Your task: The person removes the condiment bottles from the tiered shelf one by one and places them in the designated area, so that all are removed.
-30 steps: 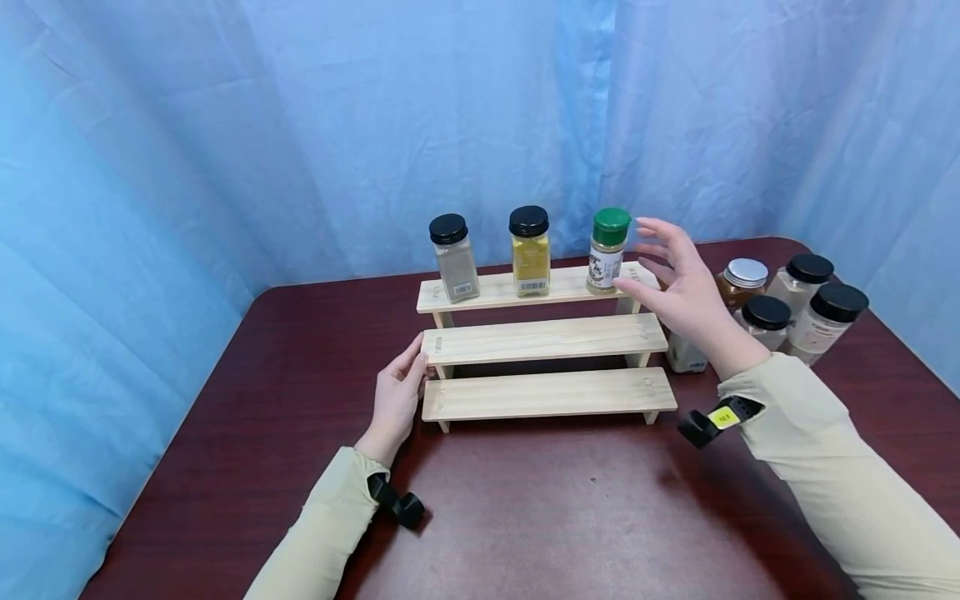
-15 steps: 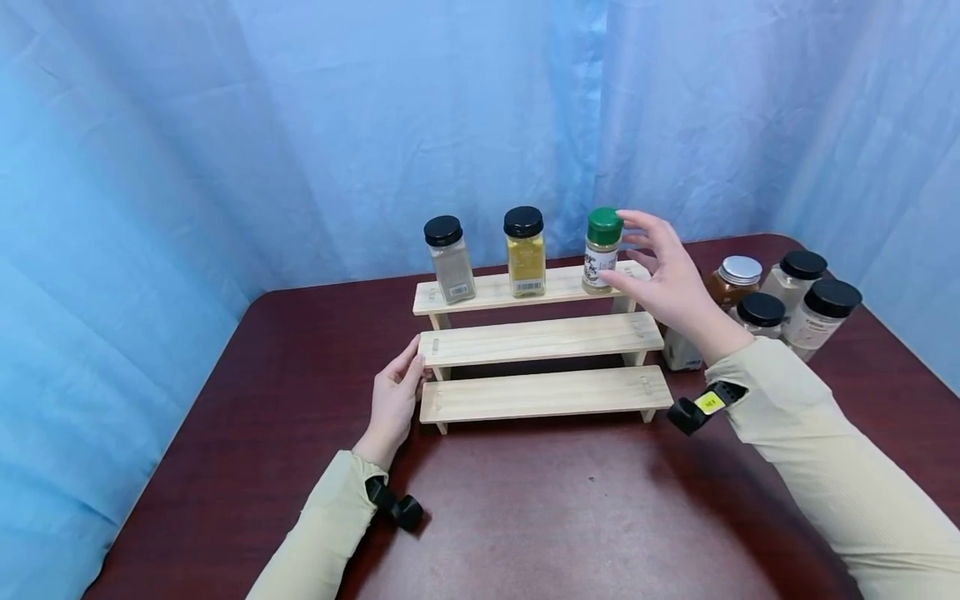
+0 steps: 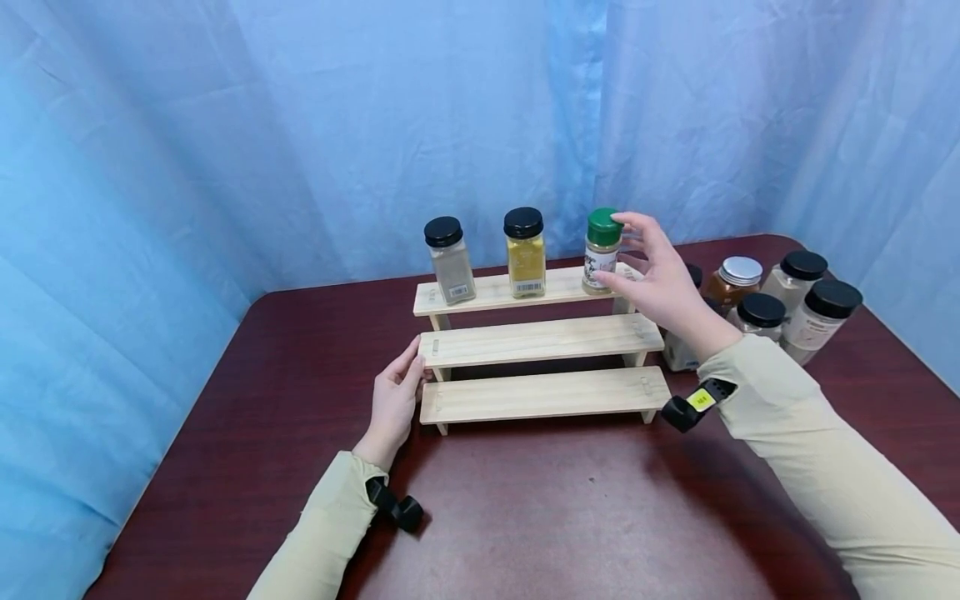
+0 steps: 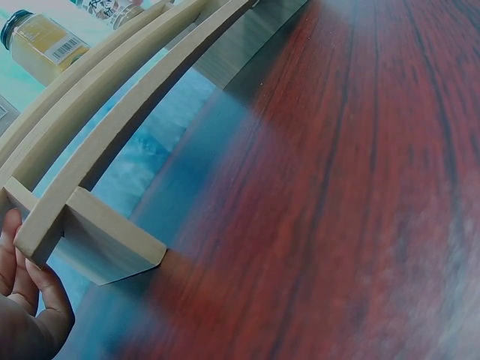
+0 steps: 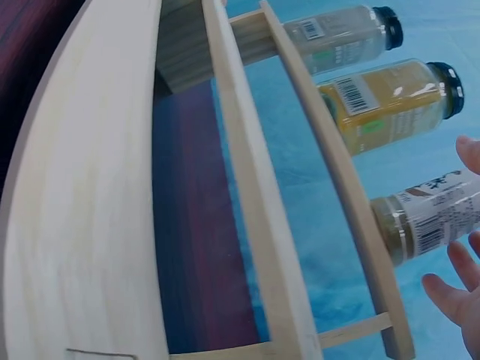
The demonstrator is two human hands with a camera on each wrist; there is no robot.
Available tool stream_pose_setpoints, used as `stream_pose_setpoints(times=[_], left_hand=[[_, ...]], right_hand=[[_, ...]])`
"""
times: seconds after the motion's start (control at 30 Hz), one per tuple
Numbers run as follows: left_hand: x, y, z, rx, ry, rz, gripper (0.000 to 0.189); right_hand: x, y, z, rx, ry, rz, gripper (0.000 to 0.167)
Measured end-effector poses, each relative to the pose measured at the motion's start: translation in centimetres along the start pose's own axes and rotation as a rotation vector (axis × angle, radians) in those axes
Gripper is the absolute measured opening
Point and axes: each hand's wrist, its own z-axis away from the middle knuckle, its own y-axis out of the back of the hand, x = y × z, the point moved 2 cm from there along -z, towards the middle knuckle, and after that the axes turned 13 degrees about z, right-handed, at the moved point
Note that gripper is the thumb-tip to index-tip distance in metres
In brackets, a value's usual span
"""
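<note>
A three-tier wooden spice rack [image 3: 543,340] stands on the dark red table. At the left end of its middle shelf, my left hand [image 3: 393,398] holds the board, thumb in front and fingers behind; the left wrist view shows these fingers [image 4: 24,274] at the board's end. My right hand [image 3: 660,279] pinches a green-capped spice jar [image 3: 602,250] at the right of the top shelf, thumb over its label and a fingertip at the cap. The jar [image 5: 431,217] stands upright on the shelf. Left of it stand a yellow-filled jar [image 3: 527,254] and a greyish jar [image 3: 452,262], both black-capped.
Several more jars cluster on the table right of the rack, among them a silver-lidded brown jar [image 3: 733,282] and a black-lidded labelled jar [image 3: 819,321]. Some are partly hidden behind the right hand. A blue curtain [image 3: 337,150] hangs behind and beside the table.
My right hand has moved left from beside the green-capped jar and its fingers have come in around it. The left hand stays on the rack. The view has shifted slightly.
</note>
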Motion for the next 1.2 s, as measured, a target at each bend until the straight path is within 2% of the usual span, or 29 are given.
stream_pose_setpoints(times=[0.13,0.3,0.83,1.2], left_hand=[[0.0,-0.1,0.0,-0.002,0.002,0.011,0.043],[0.1,0.0,0.0,-0.005,-0.002,0.008,0.043],[0.1,0.0,-0.1,-0.007,-0.003,0.0,0.043],[0.1,0.0,0.0,-0.013,-0.003,-0.003,0.043]], right_hand=[[0.2,-0.6,0.1,-0.018,-0.014,-0.015,0.076],[0.2,-1.0,0.0,-0.003,-0.018,-0.009,0.079],[0.2,-1.6,-0.2,0.065,-0.019,0.079,0.071],[0.2,-1.5,0.0,0.11,0.004,0.089,0.07]])
